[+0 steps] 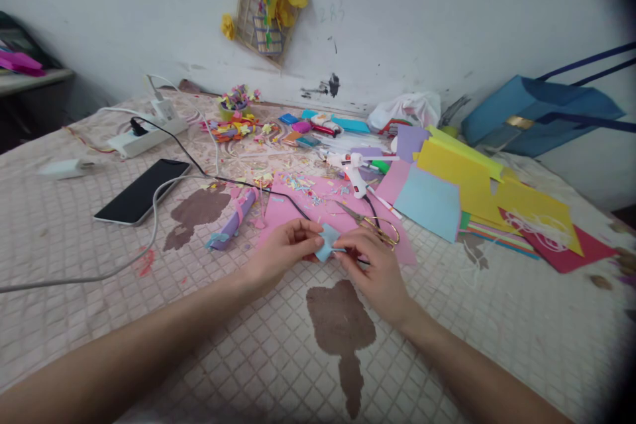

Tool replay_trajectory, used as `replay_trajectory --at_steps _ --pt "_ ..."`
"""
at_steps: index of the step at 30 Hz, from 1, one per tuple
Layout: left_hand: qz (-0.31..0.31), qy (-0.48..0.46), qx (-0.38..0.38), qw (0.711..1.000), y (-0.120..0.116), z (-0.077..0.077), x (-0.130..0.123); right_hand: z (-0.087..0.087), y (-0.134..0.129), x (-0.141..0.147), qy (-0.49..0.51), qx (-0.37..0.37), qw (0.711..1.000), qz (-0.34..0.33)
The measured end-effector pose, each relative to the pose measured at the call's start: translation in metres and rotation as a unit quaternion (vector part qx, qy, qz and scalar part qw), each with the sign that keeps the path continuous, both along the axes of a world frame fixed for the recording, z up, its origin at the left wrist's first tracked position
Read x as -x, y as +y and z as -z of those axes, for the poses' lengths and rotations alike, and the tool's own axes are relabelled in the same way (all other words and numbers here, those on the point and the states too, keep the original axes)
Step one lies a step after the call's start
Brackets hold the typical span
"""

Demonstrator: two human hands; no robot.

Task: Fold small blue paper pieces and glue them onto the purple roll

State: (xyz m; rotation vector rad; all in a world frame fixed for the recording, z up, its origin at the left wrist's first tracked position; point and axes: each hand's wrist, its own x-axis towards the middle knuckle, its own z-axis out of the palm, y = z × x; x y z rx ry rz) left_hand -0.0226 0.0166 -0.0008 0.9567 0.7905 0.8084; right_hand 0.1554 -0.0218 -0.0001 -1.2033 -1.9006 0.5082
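Between my hands is a small light-blue piece of craft paper or foam [326, 242]. My left hand [285, 248] pinches its left side with thumb and fingers. On its right side, my right hand [375, 265] grips the edge between thumb and forefinger. Beneath and beyond the hands lies a pink sheet [283, 209] strewn with tiny cut scraps. Gold-handled scissors [372, 222] rest on it just past my right hand. A white glue gun [355, 175] stands behind them. Left of my hands lies a purple rolled strip [233, 218] with pink and blue trim.
A black-screened phone [144, 191] and a white power strip [148, 136] lie at left, with cables crossing the table. Coloured sheets [457, 175] are piled at right, near a blue bag [536, 112]. A pot of small paper flowers [236, 103] stands at the back.
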Motion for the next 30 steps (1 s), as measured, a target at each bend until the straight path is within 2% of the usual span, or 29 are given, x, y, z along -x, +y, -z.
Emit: replay_trajectory --at_steps 8,30 --pt "0.006 -0.001 -0.003 1.0 -0.0004 0.0023 -0.0002 0.0002 0.0008 -0.0009 -0.033 -0.05 0.998 -0.025" --pt "0.045 0.004 -0.013 0.999 -0.0014 -0.0001 0.002 -0.0034 -0.0006 0.0004 -0.019 -0.029 0.999 -0.038"
